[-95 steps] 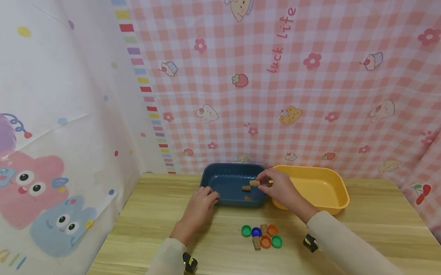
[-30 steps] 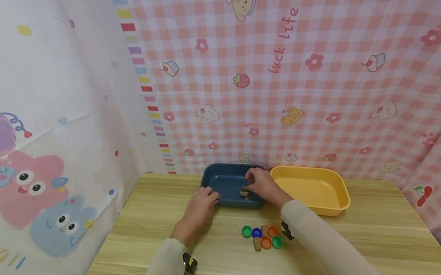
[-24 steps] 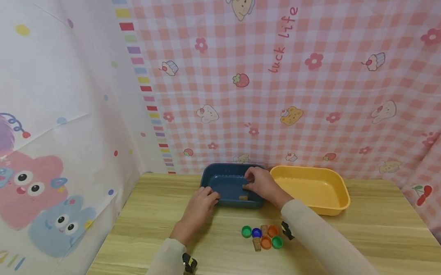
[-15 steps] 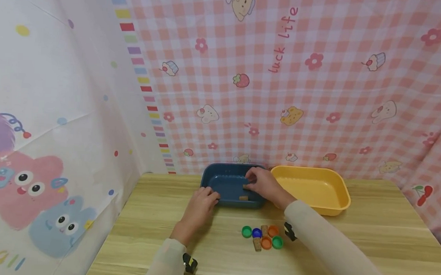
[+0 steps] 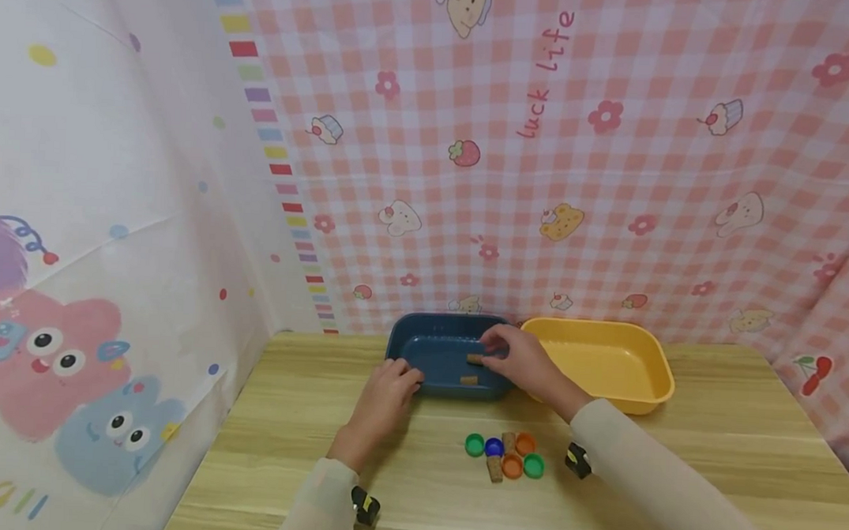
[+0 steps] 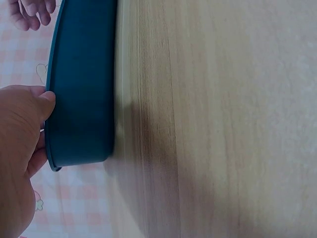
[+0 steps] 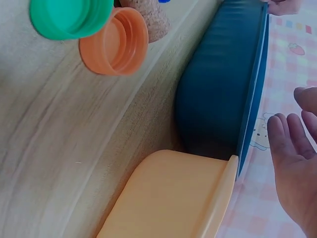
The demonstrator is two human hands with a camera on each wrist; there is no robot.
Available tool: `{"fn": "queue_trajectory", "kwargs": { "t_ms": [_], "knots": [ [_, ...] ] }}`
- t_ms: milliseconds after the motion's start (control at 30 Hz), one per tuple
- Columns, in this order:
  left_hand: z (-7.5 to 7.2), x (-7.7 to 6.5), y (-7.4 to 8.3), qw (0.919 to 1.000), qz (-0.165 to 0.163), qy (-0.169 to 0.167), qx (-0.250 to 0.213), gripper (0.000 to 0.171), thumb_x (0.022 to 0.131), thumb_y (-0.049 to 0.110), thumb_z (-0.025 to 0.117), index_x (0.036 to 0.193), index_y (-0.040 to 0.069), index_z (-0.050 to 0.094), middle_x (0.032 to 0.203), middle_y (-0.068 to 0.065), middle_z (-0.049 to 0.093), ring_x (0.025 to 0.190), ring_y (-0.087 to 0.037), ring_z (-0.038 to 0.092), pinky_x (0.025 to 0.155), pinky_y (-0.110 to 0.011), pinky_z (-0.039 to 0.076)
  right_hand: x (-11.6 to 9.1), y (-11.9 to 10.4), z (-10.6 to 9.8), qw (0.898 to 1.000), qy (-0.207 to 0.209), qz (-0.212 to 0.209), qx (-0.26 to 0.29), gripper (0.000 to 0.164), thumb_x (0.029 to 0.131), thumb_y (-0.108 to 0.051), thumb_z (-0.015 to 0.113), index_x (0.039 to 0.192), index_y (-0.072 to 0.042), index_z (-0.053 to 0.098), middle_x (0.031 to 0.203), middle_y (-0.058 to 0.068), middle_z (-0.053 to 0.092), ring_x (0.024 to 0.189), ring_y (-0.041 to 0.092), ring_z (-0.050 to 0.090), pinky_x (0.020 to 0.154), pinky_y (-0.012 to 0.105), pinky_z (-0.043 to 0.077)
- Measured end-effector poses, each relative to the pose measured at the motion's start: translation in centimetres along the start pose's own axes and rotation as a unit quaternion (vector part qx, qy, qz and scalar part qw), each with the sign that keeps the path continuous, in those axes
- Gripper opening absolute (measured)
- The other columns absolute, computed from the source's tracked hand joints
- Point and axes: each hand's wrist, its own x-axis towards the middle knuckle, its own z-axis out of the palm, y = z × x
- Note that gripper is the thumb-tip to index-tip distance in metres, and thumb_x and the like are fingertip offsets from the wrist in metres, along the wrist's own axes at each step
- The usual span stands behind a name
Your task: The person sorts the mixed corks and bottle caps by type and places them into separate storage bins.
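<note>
My left hand (image 5: 388, 386) grips the near left rim of a dark blue plastic tub (image 5: 429, 392); in the left wrist view the thumb (image 6: 48, 99) lies over the rim with fingers behind it. Two brown corks (image 5: 468, 381) show on the tub's floor, toward its right side. Over that side hovers my right hand (image 5: 523, 360), overlapping the farther cork (image 5: 474, 360) in the head view. The right wrist view shows its thumb and fingers (image 7: 280, 134) apart, with nothing between them.
A yellow tub (image 5: 657, 394) stands against the blue one on the right. In front, on the wooden table (image 5: 428, 502), lie two corks (image 5: 495, 469) among green (image 5: 474, 445), orange (image 5: 511, 466) and blue (image 5: 493, 447) bottle caps. A checked cloth (image 5: 428, 178) hangs behind.
About three seconds ago my right hand held a cork over the blue tub; now it holds none. In the last half second it drew slightly right, fingers parting. My left hand stayed put.
</note>
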Motion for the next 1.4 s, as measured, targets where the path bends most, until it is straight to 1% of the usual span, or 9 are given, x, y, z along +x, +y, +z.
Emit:
{"fn": "queue_trajectory", "kwargs": {
  "t_ms": [200, 333, 567, 767, 900, 1000, 1133, 1200, 1400],
  "knots": [
    [0.1, 0.1, 0.0, 0.9999, 0.003, 0.000, 0.015, 0.008, 0.092, 0.016, 0.064, 0.097, 0.019, 0.071, 0.086, 0.003, 0.060, 0.078, -0.015, 0.051, 0.071, -0.029, 0.042, -1.2, -0.2, -0.6, 1.000, 0.012, -0.017, 0.016, 0.026, 0.087, -0.019, 0.072, 0.111, -0.019, 0.063, 0.110, 0.000, 0.066, 0.105, 0.021, 0.065, 0.086, 0.034, 0.055],
    [0.1, 0.2, 0.0, 0.9999, 0.002, -0.004, 0.015, 0.009, 0.093, 0.015, 0.064, 0.098, 0.019, 0.071, 0.087, 0.003, 0.060, 0.079, -0.016, 0.051, 0.071, -0.029, 0.042, -2.4, -0.4, -1.0, 0.999, 0.028, -0.033, 0.022, 0.028, 0.085, -0.017, 0.074, 0.111, -0.017, 0.063, 0.108, 0.002, 0.067, 0.100, 0.022, 0.066, 0.082, 0.032, 0.056],
    [0.2, 0.2, -0.1, 0.9999, 0.001, -0.007, 0.013, 0.009, 0.093, 0.015, 0.063, 0.098, 0.019, 0.071, 0.088, 0.003, 0.061, 0.079, -0.016, 0.051, 0.072, -0.029, 0.042, -4.9, -0.5, -1.2, 0.997, 0.032, -0.051, 0.045, 0.031, 0.083, -0.013, 0.076, 0.111, -0.014, 0.063, 0.107, 0.004, 0.065, 0.096, 0.027, 0.065, 0.081, 0.037, 0.057],
    [0.2, 0.1, -0.1, 0.9999, 0.000, -0.012, 0.004, 0.010, 0.094, 0.014, 0.062, 0.099, 0.016, 0.071, 0.089, 0.002, 0.061, 0.080, -0.016, 0.051, 0.072, -0.030, 0.042, -6.7, -0.2, -1.4, 0.996, 0.050, -0.072, 0.034, 0.032, 0.081, -0.014, 0.078, 0.109, -0.016, 0.062, 0.105, 0.000, 0.065, 0.096, 0.025, 0.065, 0.081, 0.037, 0.057],
    [0.1, 0.1, -0.1, 0.9997, -0.009, -0.023, 0.001, 0.012, 0.095, 0.015, 0.060, 0.100, 0.016, 0.071, 0.090, 0.002, 0.060, 0.081, -0.017, 0.051, 0.074, -0.030, 0.042, -7.6, 0.0, -1.6, 0.996, 0.049, -0.066, 0.041, 0.033, 0.081, -0.014, 0.078, 0.110, -0.018, 0.061, 0.104, -0.003, 0.065, 0.097, 0.024, 0.065, 0.083, 0.037, 0.056],
    [-0.1, 0.2, -0.1, 0.9997, -0.007, -0.024, -0.001, 0.012, 0.095, 0.014, 0.060, 0.100, 0.016, 0.071, 0.090, 0.001, 0.060, 0.081, -0.018, 0.051, 0.074, -0.031, 0.042, -8.1, 0.2, -1.7, 0.996, 0.044, -0.058, 0.046, 0.035, 0.080, -0.013, 0.078, 0.111, -0.016, 0.061, 0.104, -0.003, 0.064, 0.098, 0.024, 0.065, 0.083, 0.037, 0.056],
    [-0.1, 0.2, -0.2, 1.0000, 0.006, -0.006, -0.002, 0.010, 0.093, 0.012, 0.063, 0.099, 0.015, 0.071, 0.088, 0.001, 0.060, 0.079, -0.018, 0.051, 0.072, -0.031, 0.043, -9.0, 0.7, -1.7, 0.997, 0.039, -0.048, 0.046, 0.038, 0.081, -0.019, 0.078, 0.114, -0.011, 0.062, 0.107, 0.000, 0.065, 0.102, 0.027, 0.064, 0.087, 0.039, 0.055],
    [-0.1, 0.2, -0.3, 1.0000, 0.009, 0.002, 0.001, 0.010, 0.092, 0.012, 0.064, 0.098, 0.016, 0.071, 0.087, 0.001, 0.060, 0.078, -0.017, 0.051, 0.071, -0.031, 0.043, -9.5, 1.0, -1.6, 0.998, 0.037, -0.041, 0.042, 0.039, 0.081, -0.024, 0.078, 0.114, -0.012, 0.062, 0.110, 0.002, 0.066, 0.104, 0.027, 0.064, 0.089, 0.040, 0.054],
    [0.1, 0.0, -0.2, 0.9999, 0.013, 0.005, 0.000, 0.009, 0.092, 0.012, 0.063, 0.097, 0.016, 0.071, 0.086, 0.001, 0.060, 0.077, -0.018, 0.051, 0.070, -0.031, 0.042, -11.2, 2.0, -1.2, 0.999, 0.019, -0.019, 0.025, 0.046, 0.078, -0.022, 0.081, 0.118, -0.011, 0.060, 0.116, 0.009, 0.064, 0.105, 0.027, 0.064, 0.089, 0.036, 0.054]
  ]
}}
